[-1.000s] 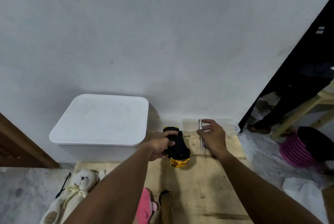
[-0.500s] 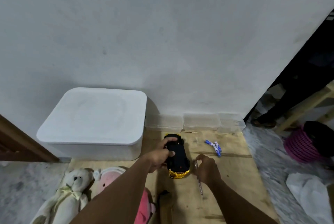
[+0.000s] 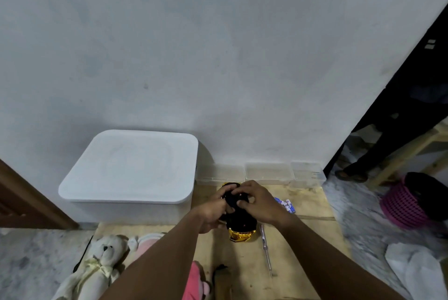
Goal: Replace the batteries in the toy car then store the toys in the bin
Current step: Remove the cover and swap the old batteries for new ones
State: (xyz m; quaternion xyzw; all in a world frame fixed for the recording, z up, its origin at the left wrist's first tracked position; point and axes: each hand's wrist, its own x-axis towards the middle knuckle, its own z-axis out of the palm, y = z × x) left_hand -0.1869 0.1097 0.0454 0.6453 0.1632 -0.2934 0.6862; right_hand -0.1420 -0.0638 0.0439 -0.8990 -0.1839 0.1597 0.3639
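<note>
On the wooden board (image 3: 303, 239), just short of the wall, the car (image 3: 242, 224) is held belly-up, its black underside to the camera and its gold end toward the person. It is gripped along its left side by the left hand (image 3: 213, 212), whose fingers are curled round the body. The right hand (image 3: 259, 205) is set on the far half of the underside, thumb and fingers bent and pinching there, most likely at the battery cover. Whether that cover is loose cannot be told, as it is hidden under the fingers.

The step is judged to be the opening of the battery bay. It is best done with the car held steady by the left hand while the cover is lifted from one edge, not twisted, so that no tab is snapped.

A screwdriver (image 3: 266, 253) lies just right of the car, with batteries (image 3: 286, 204) further right. Clear boxes (image 3: 268, 172) line the wall just beyond the hands, so little room is left forward. The bin (image 3: 131, 169), lid on, stands at left; a bear (image 3: 101, 258) and a pink toy (image 3: 148, 244) lie by the board's left edge. Open board is left on the right.
</note>
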